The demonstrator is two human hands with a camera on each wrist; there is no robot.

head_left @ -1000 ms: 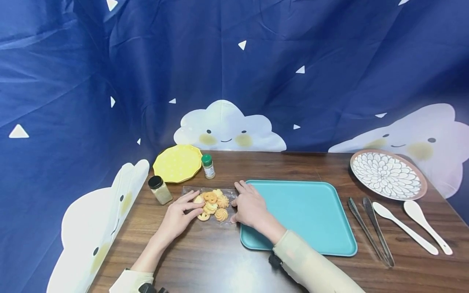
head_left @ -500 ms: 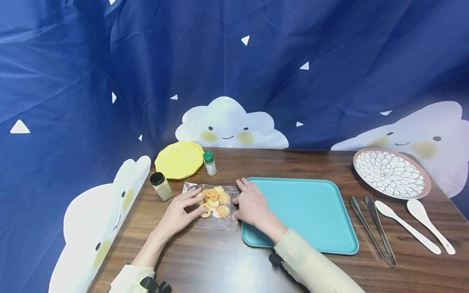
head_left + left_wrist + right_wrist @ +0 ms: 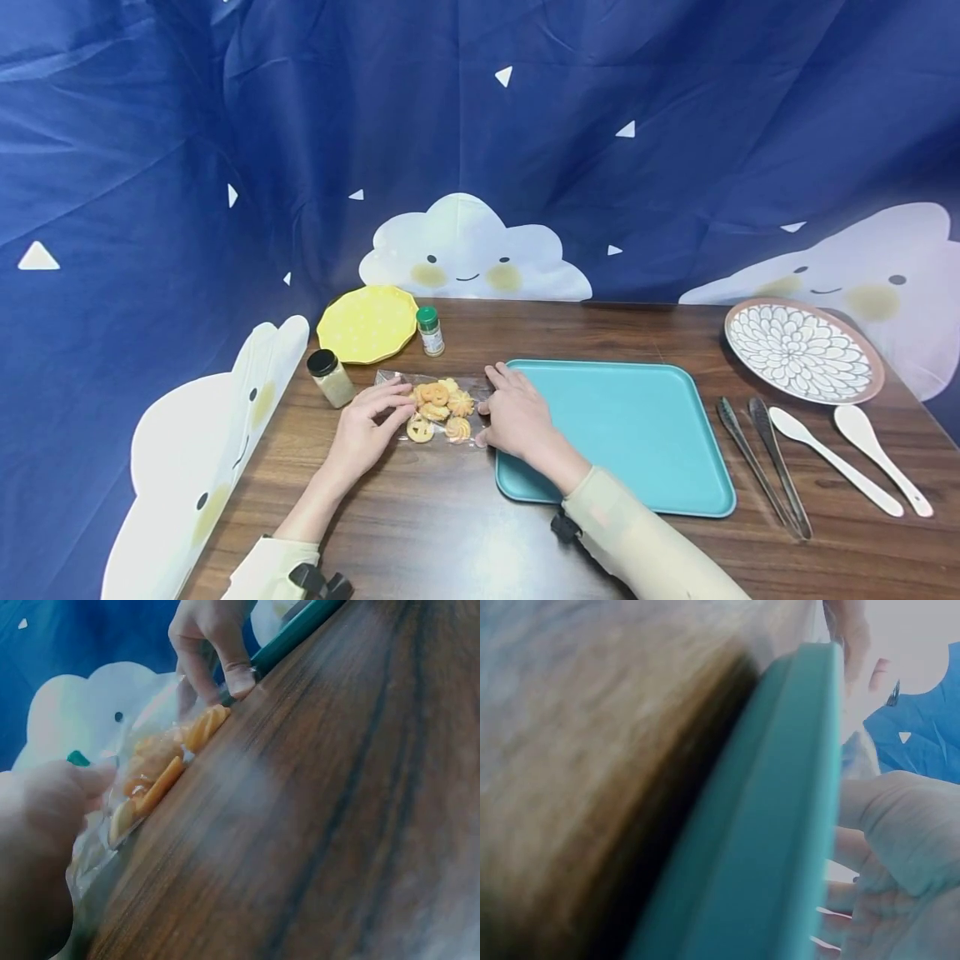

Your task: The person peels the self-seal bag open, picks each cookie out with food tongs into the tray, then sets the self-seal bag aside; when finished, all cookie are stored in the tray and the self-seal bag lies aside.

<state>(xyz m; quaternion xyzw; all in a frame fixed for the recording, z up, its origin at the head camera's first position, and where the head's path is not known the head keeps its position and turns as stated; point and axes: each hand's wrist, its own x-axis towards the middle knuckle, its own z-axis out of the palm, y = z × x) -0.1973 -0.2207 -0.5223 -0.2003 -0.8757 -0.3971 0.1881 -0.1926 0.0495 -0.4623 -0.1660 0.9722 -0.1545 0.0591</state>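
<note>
A clear plastic bag of cookies lies on the table between the two hands, its golden cookies seen from the side in the left wrist view. My left hand pinches the bag's left end; its thumb is against the plastic. At the other end, my right hand holds the bag's right edge, thumb towards me and fingers at the far side. That hand is over the left rim of the teal tray. The right wrist view shows its palm and the tray's rim, but not the contact with the bag.
Left and behind are a black-lidded jar, a yellow plate and a green-capped shaker. Metal tongs, two white spoons and a patterned plate lie right of the tray.
The bag's near edge, spread towards me half a second ago, is now drawn in close to the cookies. The cookies have shifted slightly, and my left fingers have moved a little away from them.
</note>
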